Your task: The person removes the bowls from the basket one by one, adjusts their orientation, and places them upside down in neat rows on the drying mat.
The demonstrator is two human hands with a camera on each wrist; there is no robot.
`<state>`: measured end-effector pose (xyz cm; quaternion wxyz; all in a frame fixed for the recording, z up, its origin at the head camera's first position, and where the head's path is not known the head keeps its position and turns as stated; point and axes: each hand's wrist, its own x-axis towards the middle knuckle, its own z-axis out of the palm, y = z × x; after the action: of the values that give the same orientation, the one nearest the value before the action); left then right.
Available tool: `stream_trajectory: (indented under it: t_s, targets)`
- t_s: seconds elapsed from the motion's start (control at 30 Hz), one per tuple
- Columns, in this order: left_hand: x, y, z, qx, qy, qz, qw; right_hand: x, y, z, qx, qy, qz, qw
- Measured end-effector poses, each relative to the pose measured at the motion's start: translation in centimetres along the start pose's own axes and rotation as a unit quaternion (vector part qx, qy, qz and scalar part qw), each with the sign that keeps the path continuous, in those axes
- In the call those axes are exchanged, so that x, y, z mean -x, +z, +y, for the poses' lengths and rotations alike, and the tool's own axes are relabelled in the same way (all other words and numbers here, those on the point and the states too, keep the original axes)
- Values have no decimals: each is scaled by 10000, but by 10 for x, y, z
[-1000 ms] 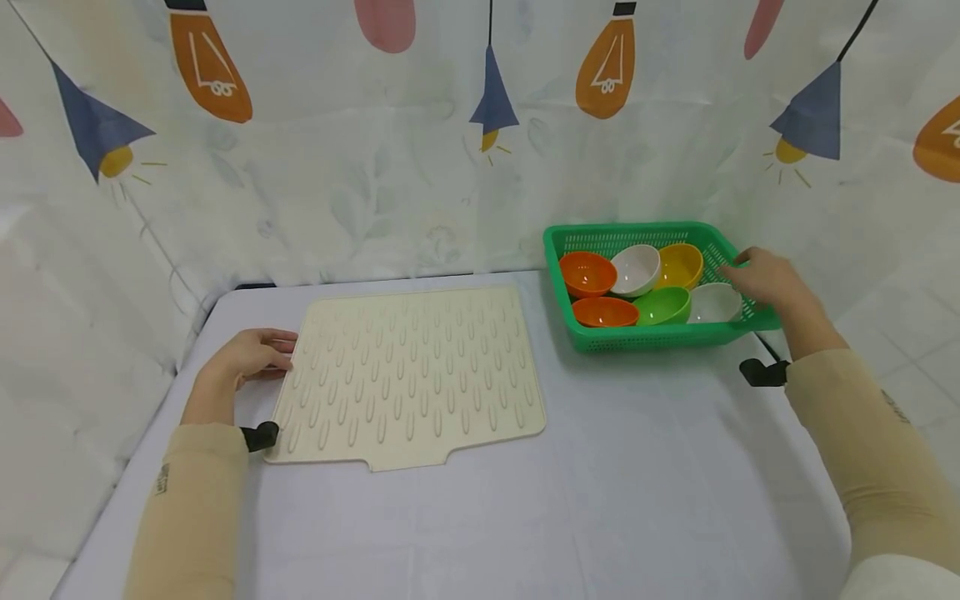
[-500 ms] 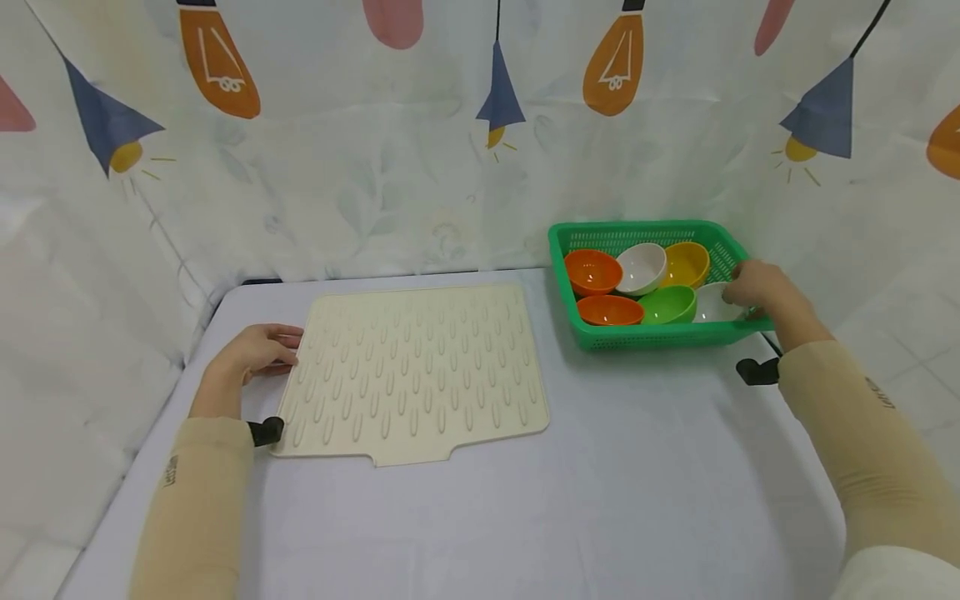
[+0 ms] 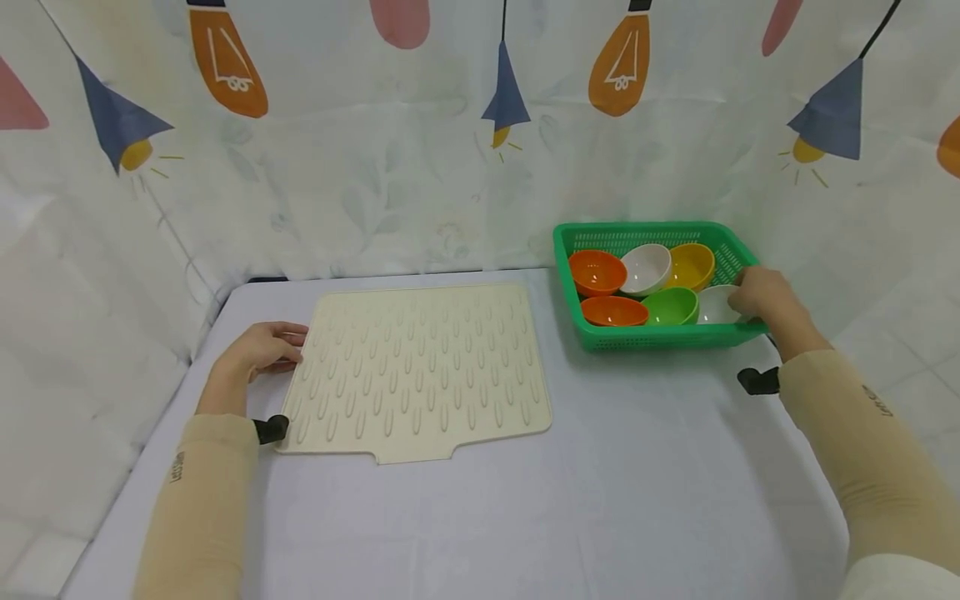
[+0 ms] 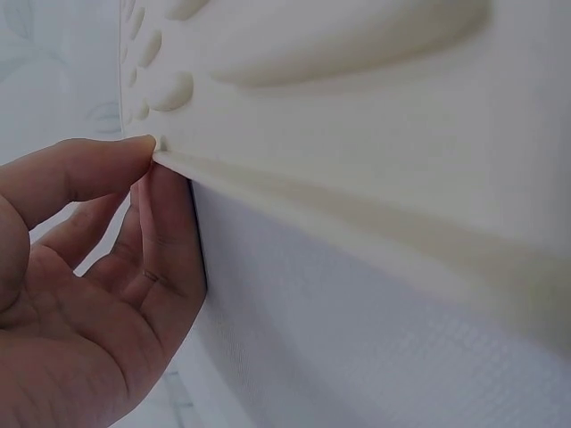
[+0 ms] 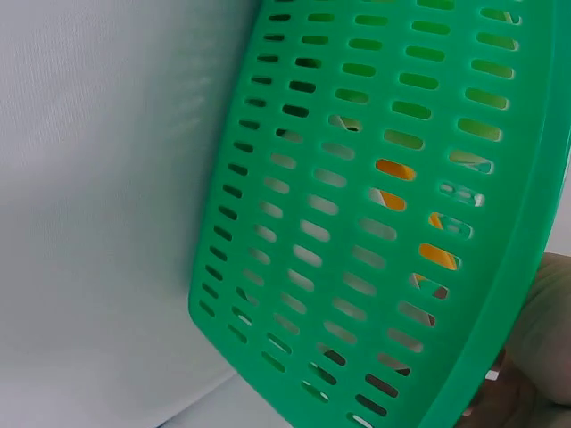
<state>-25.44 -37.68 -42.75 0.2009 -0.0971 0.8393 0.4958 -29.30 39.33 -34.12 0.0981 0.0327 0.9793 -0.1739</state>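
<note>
A cream dish-drying mat with raised oval ridges lies on the white-covered table. My left hand is at its left edge; in the left wrist view, the thumb and index finger of that hand pinch the mat's rim. At the back right is a green basket of small bowls. Reaching over its right side, my right hand grips the front white bowl by its right rim. The basket wall hides most of the right fingers in the right wrist view.
Beside the white bowl sit a green bowl and an orange bowl. Another orange bowl, a white bowl and a yellow bowl stand behind them. A patterned curtain hangs along the table's back edge.
My right hand has moved from the basket's right rim down into it, its fingers closing on the white bowl. The left hand stays at the mat's edge. The head view has shifted slightly.
</note>
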Motion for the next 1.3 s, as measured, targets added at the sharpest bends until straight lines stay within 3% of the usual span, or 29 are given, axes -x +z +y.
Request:
stream_trajectory:
  t_s: [0.37, 0.9, 1.1, 1.3]
  targets:
    - [2, 2, 3, -59, -22, -6, 10000, 3, -1, 2, -91, -1, 258, 9996]
    - [2, 4, 6, -77, -96, 99, 9999, 19, -32, 5, -421, 16, 859, 9954]
    - [2, 5, 5, -71, -77, 77, 9999, 18, -39, 10, -983, 52, 976, 9903]
    - [2, 4, 5, -112, -60, 79, 9999, 18, -46, 4, -1770, 135, 696, 9816]
